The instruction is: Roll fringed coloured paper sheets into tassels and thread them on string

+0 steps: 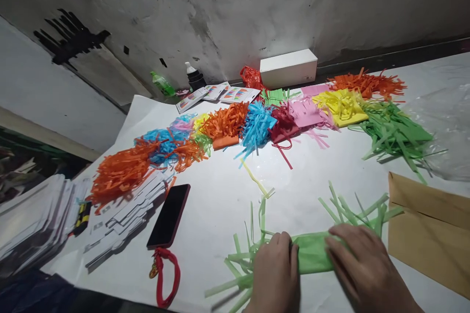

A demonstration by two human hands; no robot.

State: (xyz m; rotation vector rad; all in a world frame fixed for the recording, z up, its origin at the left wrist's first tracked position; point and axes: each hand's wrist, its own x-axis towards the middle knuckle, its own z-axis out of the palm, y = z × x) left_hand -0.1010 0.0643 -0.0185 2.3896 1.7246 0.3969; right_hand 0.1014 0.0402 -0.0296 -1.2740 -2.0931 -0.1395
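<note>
A folded light-green tissue paper (pixel 315 253) with cut, fringed strips at both ends lies flat on the white table. My left hand (pixel 276 274) is over its left part, fingers closed together on the paper and thumb along the plain middle band. On the right part, my right hand (pixel 362 266) has its fingers bent and closed on the paper. Loose green strips (pixel 238 254) fan out past my left hand, and more strips (pixel 362 212) spread beyond my right hand. My fingertips are partly hidden.
Fringed paper bundles in orange (pixel 225 124), blue (pixel 257 127), pink (pixel 306 112), yellow (pixel 341 107) and dark green (pixel 398 129) line the back. A brown envelope (pixel 429 234) lies right. Leftward are a phone (pixel 169 215) with red strap (pixel 176 279) and white card stacks (pixel 125 215). A white box (pixel 288 68) stands behind.
</note>
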